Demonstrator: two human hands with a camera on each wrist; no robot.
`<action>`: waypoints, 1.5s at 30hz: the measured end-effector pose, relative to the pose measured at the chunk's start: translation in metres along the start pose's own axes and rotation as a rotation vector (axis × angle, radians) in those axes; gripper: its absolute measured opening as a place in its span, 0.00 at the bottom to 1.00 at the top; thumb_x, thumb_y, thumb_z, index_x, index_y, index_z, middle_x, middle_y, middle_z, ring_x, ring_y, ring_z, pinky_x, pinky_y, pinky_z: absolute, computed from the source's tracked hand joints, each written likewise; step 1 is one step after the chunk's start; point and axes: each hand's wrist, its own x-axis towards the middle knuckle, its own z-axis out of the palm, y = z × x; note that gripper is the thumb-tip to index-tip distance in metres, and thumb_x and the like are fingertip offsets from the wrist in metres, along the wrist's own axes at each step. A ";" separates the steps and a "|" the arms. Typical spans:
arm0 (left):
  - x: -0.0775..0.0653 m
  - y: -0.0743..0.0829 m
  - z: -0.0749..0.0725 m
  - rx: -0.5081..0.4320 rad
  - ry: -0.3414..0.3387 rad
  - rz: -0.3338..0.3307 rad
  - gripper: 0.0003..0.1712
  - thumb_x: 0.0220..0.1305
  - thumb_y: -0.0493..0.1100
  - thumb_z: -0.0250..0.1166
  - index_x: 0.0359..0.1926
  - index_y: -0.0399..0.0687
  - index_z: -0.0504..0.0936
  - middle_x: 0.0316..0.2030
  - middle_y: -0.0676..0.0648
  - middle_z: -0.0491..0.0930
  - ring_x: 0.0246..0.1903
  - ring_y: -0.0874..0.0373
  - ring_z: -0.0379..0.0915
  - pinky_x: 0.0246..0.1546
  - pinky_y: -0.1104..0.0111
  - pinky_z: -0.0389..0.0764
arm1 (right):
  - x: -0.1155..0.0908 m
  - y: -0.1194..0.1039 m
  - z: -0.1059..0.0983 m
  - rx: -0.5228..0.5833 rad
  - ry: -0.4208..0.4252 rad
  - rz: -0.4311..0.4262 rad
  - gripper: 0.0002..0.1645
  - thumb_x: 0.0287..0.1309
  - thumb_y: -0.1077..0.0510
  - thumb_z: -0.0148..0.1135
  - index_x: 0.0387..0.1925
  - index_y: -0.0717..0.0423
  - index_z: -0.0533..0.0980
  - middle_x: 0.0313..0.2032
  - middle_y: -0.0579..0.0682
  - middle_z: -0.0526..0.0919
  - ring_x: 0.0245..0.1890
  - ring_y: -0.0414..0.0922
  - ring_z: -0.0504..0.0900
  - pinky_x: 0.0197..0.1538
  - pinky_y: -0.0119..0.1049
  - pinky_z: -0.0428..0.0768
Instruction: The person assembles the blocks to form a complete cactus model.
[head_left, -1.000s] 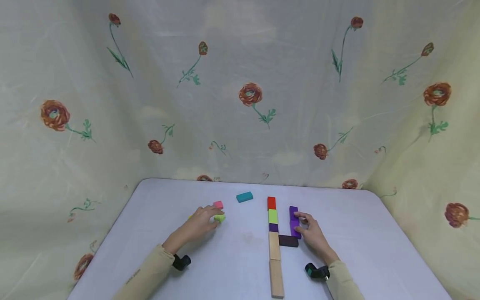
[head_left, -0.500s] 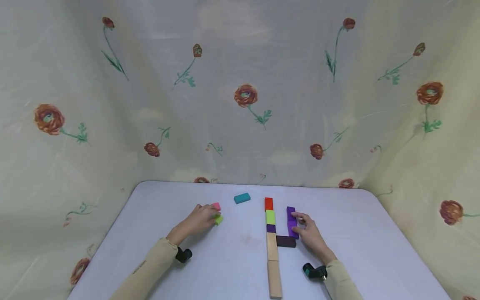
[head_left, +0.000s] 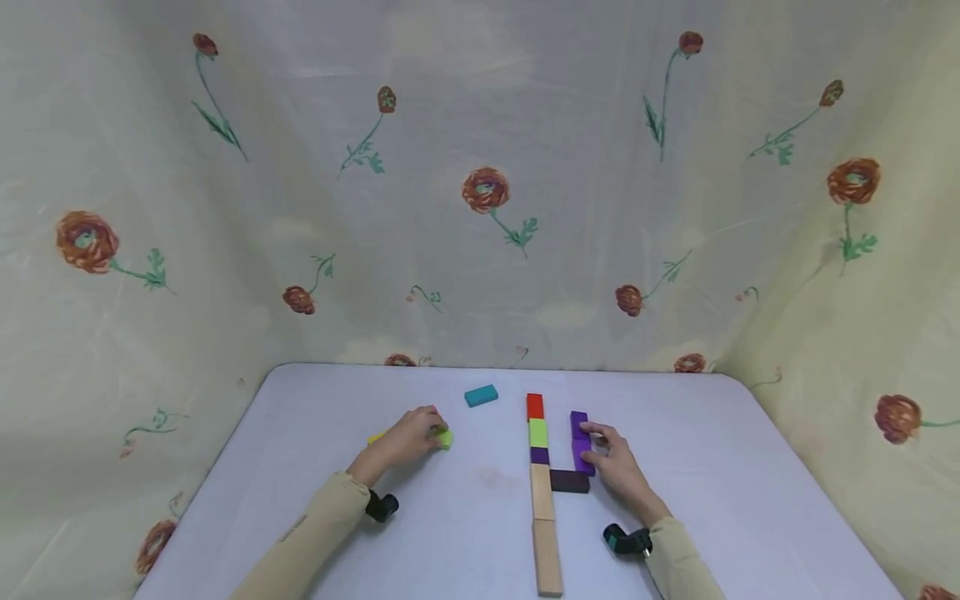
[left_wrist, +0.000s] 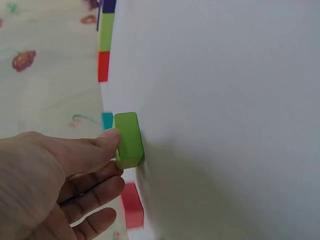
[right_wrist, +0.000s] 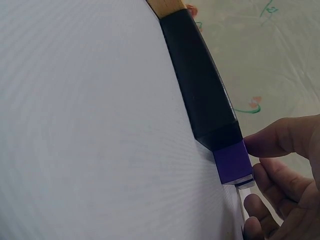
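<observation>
My left hand pinches a lime green block between thumb and fingers; the left wrist view shows it close over the white table. Past the fingers lies a pink block, mostly covered by the hand in the head view. On the right, two purple blocks stand end to end. My right hand touches their right side with thumb and index finger, the other fingers loosely bent. A dark brown block reaches from the purple pair to a straight row of blocks.
That row holds a red block, a lime block, a dark purple block and two plain wooden blocks. A teal block lies toward the back. Part of a yellow block shows behind the left wrist.
My left hand has closed its fingers on the lime green block and moved it a little to the right. The right hand stays at the purple blocks.
</observation>
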 end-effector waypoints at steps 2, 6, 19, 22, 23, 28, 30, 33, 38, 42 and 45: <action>0.006 0.009 0.004 -0.013 -0.003 -0.006 0.12 0.60 0.34 0.67 0.45 0.36 0.84 0.42 0.43 0.80 0.47 0.50 0.75 0.51 0.58 0.76 | 0.000 0.001 -0.001 0.000 0.002 -0.007 0.30 0.57 0.67 0.58 0.63 0.59 0.67 0.64 0.64 0.67 0.63 0.60 0.64 0.66 0.59 0.59; 0.020 0.025 0.012 -0.029 -0.023 -0.052 0.13 0.61 0.35 0.66 0.47 0.36 0.83 0.42 0.44 0.79 0.46 0.53 0.74 0.51 0.61 0.77 | 0.000 0.002 -0.001 0.019 0.007 -0.024 0.30 0.56 0.67 0.58 0.62 0.60 0.68 0.63 0.64 0.68 0.62 0.61 0.65 0.66 0.59 0.60; 0.067 0.058 0.032 -0.134 0.041 -0.154 0.13 0.59 0.38 0.68 0.45 0.37 0.86 0.44 0.42 0.84 0.48 0.51 0.76 0.50 0.62 0.79 | 0.002 0.002 0.000 0.021 0.018 -0.016 0.30 0.56 0.68 0.59 0.62 0.60 0.69 0.62 0.64 0.69 0.62 0.60 0.66 0.66 0.58 0.60; 0.077 0.062 0.037 -0.109 0.071 -0.145 0.13 0.59 0.38 0.69 0.44 0.36 0.86 0.43 0.42 0.84 0.48 0.52 0.77 0.48 0.63 0.81 | 0.001 0.001 -0.001 0.027 0.008 -0.005 0.30 0.56 0.68 0.58 0.62 0.60 0.68 0.63 0.63 0.68 0.63 0.60 0.65 0.67 0.59 0.59; 0.080 0.063 0.038 -0.105 0.081 -0.142 0.12 0.58 0.37 0.69 0.43 0.35 0.86 0.42 0.43 0.84 0.48 0.52 0.78 0.47 0.64 0.81 | 0.001 0.001 -0.001 0.027 0.004 0.000 0.30 0.57 0.67 0.58 0.62 0.60 0.68 0.64 0.63 0.68 0.63 0.60 0.64 0.67 0.59 0.59; 0.093 0.070 0.042 -0.086 0.114 -0.161 0.13 0.58 0.38 0.70 0.43 0.36 0.86 0.41 0.45 0.81 0.47 0.53 0.75 0.49 0.64 0.79 | 0.001 0.002 0.000 0.024 0.001 0.014 0.30 0.57 0.67 0.58 0.63 0.58 0.67 0.64 0.62 0.67 0.64 0.60 0.63 0.67 0.59 0.58; 0.098 0.071 0.044 -0.091 0.119 -0.176 0.13 0.59 0.39 0.69 0.44 0.37 0.86 0.43 0.45 0.82 0.47 0.54 0.75 0.50 0.64 0.79 | 0.002 0.002 0.000 0.028 0.005 0.009 0.30 0.57 0.67 0.58 0.63 0.58 0.67 0.64 0.62 0.68 0.64 0.59 0.64 0.68 0.58 0.58; 0.108 0.073 0.047 -0.103 0.127 -0.187 0.14 0.60 0.40 0.68 0.45 0.37 0.85 0.44 0.45 0.82 0.46 0.55 0.75 0.49 0.65 0.79 | 0.002 0.002 0.000 0.026 0.012 -0.001 0.30 0.56 0.67 0.58 0.62 0.59 0.68 0.63 0.62 0.69 0.63 0.60 0.65 0.67 0.58 0.58; 0.122 0.075 0.051 -0.152 0.144 -0.204 0.11 0.61 0.37 0.66 0.42 0.35 0.85 0.40 0.45 0.81 0.40 0.58 0.73 0.45 0.67 0.80 | 0.002 0.002 0.000 0.026 0.016 0.010 0.29 0.56 0.67 0.58 0.62 0.58 0.68 0.63 0.61 0.69 0.63 0.59 0.64 0.67 0.58 0.58; 0.132 0.077 0.052 -0.137 0.153 -0.219 0.07 0.63 0.34 0.63 0.37 0.33 0.85 0.34 0.45 0.81 0.32 0.61 0.70 0.37 0.71 0.79 | 0.001 0.002 0.000 0.027 0.016 0.012 0.29 0.57 0.67 0.57 0.62 0.58 0.68 0.63 0.61 0.68 0.63 0.59 0.64 0.67 0.59 0.58; 0.137 0.078 0.053 -0.137 0.155 -0.227 0.06 0.64 0.32 0.61 0.35 0.33 0.84 0.29 0.46 0.80 0.28 0.61 0.69 0.31 0.73 0.76 | 0.000 0.002 0.001 0.039 0.016 0.016 0.30 0.57 0.67 0.57 0.62 0.58 0.68 0.63 0.61 0.68 0.64 0.59 0.64 0.68 0.59 0.57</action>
